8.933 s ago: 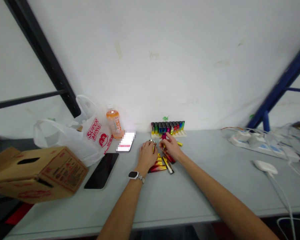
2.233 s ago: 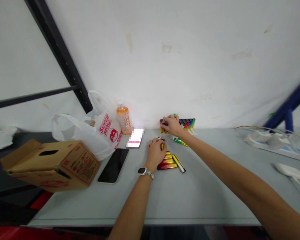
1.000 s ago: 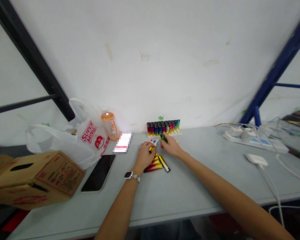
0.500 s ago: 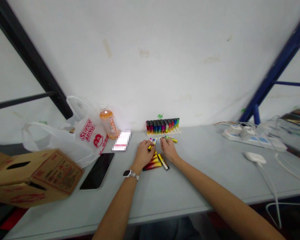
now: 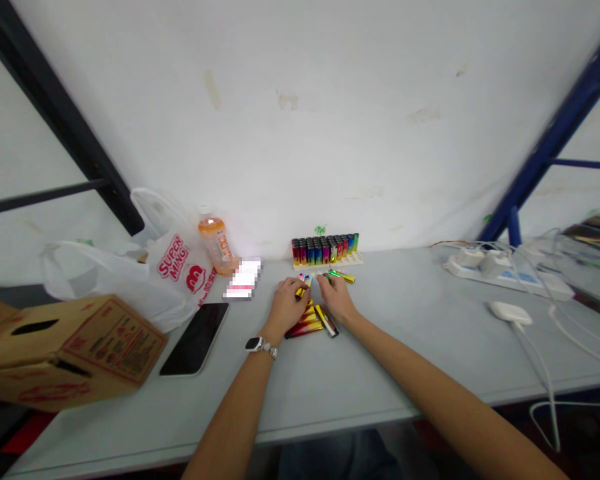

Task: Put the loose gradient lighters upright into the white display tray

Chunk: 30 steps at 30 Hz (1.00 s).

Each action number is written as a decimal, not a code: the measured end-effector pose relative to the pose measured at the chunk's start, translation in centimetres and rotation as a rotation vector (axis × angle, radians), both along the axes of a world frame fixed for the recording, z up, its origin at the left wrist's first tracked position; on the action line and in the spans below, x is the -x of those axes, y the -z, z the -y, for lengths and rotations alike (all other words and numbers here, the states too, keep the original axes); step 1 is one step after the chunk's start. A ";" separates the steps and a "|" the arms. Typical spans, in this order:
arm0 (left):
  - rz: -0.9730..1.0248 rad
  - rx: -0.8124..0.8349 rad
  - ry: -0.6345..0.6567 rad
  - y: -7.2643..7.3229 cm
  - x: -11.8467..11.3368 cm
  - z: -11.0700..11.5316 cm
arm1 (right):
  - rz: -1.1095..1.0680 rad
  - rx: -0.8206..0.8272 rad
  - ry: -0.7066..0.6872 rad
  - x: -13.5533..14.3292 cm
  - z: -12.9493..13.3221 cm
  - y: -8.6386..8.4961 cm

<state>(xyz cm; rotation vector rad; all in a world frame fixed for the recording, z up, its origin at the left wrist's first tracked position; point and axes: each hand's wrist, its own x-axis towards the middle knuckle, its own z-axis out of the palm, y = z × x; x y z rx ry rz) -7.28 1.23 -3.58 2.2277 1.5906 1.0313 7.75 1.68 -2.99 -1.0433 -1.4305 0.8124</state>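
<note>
My left hand [image 5: 286, 303], with a watch on its wrist, is curled round a shiny yellow tube with a dark end [image 5: 301, 292]. Beneath and beside it lies a row of shiny yellow-to-red tubes [image 5: 305, 328]. A yellow tube with a pale stripe [image 5: 327, 320] lies askew at the row's right side. My right hand [image 5: 336, 298] has its fingers bent together; a green glint shows at the fingertips, but what they hold is unclear. Just beyond it lies a yellow-green tube [image 5: 344, 275]. Behind both hands, many rainbow-coloured tubes with black tops [image 5: 325, 250] stand upright in a white rack [image 5: 355, 261].
To the left are a cardboard box [image 5: 115, 347], a white plastic bag [image 5: 155, 293], an orange drink bottle [image 5: 215, 243], a black-screened phone [image 5: 195, 340] and a blurred-out bright rectangle [image 5: 244, 279]. A power strip [image 5: 510, 272] and a white charger with cable [image 5: 510, 313] lie right.
My right hand has shifted slightly left, and a green glint shows more at its fingertips. My left hand stays almost where it was. The whole view has tilted very slightly.
</note>
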 end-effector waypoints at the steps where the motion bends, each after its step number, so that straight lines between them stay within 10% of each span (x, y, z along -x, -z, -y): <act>1: -0.004 0.000 0.002 0.0 0.0 0.0 | 0.018 -0.015 0.029 0.0 -0.1 0.0; 12: -0.006 -0.007 -0.017 0.0 0.0 0.1 | -0.235 0.168 -0.214 0.2 0.0 0.0; 30: -0.028 0.020 -0.031 -0.4 0.0 0.5 | 0.441 -0.281 0.042 -0.8 -3.6 -4.0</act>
